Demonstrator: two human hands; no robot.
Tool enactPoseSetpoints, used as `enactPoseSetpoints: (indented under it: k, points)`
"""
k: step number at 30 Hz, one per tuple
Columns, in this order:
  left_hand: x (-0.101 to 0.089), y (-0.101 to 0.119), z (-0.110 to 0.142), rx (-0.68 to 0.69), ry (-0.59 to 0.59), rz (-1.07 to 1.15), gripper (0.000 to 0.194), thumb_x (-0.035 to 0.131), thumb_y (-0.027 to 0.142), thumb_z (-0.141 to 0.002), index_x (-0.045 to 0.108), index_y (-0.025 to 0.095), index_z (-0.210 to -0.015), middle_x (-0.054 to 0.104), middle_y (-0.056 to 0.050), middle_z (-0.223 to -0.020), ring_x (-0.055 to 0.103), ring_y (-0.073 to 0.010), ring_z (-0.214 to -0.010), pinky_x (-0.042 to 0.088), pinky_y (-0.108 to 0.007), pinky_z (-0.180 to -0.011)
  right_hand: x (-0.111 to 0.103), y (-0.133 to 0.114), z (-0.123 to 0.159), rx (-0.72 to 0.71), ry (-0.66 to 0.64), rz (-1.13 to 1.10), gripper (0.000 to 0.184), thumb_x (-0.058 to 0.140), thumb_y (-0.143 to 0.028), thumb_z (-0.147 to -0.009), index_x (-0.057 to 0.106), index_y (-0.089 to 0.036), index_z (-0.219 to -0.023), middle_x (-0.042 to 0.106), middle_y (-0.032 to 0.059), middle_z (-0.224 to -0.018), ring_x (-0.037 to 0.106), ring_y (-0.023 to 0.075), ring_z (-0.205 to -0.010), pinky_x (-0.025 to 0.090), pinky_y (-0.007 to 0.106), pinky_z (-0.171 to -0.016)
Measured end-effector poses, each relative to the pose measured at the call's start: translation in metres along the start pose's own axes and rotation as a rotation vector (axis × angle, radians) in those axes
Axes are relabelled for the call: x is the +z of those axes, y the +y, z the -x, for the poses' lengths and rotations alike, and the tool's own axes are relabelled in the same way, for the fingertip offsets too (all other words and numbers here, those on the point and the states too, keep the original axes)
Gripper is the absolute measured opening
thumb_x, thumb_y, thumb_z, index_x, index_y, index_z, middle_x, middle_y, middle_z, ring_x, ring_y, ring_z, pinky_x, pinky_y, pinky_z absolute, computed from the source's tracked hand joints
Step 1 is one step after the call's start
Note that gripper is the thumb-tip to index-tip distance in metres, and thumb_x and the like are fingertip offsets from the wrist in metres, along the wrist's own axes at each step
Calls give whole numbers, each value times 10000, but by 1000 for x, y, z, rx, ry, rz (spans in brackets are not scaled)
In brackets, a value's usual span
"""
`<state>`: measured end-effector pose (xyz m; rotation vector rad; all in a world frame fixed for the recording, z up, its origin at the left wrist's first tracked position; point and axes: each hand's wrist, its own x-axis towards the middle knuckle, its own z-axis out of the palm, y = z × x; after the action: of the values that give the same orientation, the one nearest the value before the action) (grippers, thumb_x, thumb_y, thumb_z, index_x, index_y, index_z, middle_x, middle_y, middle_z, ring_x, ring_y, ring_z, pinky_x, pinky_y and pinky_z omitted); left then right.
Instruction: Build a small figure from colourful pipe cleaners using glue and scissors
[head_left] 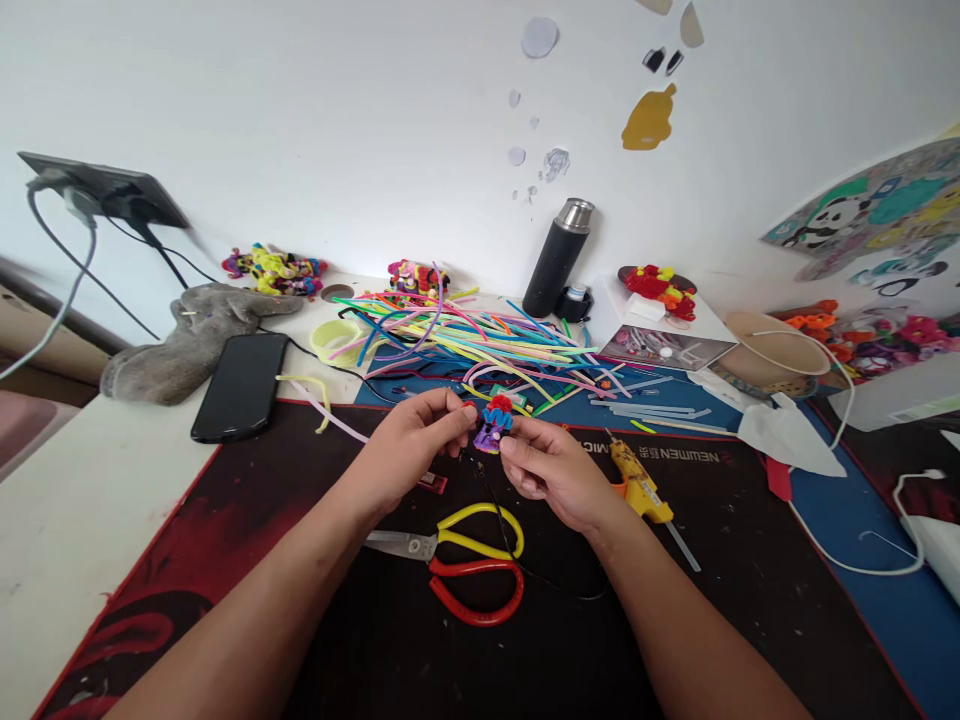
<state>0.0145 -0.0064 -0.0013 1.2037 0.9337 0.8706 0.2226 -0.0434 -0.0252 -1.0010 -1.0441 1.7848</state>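
Between the fingers of my right hand [559,468] is a small fuzzy pipe-cleaner figure [493,428], red on top, blue in the middle and purple below. My left hand [421,438] pinches a small red piece [469,411] just left of the figure; its exact kind is too small to make out. Below both hands, scissors [480,592] with one yellow and one red handle lie on the dark mat [600,660]. A thin black cord [499,510] runs down from near my left fingertips across the scissors. Right of my right hand lies a yellow glue gun [639,480] with a clear glue stick.
Many coloured pipe cleaners [465,335] are heaped behind the hands. A black phone [240,388] and a grey plush thing [195,340] lie left. A black thermos [559,258] stands against the wall. Clear glue sticks [652,410] and a white box [667,330] are at the right.
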Motion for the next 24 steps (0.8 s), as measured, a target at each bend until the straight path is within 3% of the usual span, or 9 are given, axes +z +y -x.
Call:
enactPoseSetpoints:
  k: [17, 24]
  points:
    - [-2, -1, 0, 34, 10, -136, 423, 721, 559, -935, 590, 211, -733, 576, 29, -676, 499, -149, -659, 393, -286, -675, 1, -2, 1, -4, -10, -20, 323, 864, -433, -895, 665, -178, -897, 505, -69, -620, 355, 56, -479, 181, 221, -444]
    - [-3, 1, 1, 70, -28, -139, 586, 606, 734, -979, 635, 200, -739, 606, 0, -699, 515, -163, -662, 399, -296, -654, 1, -6, 0, 1, -14, -29, 345, 865, -456, -892, 654, -183, -886, 504, -65, -616, 350, 62, -478, 166, 229, -447]
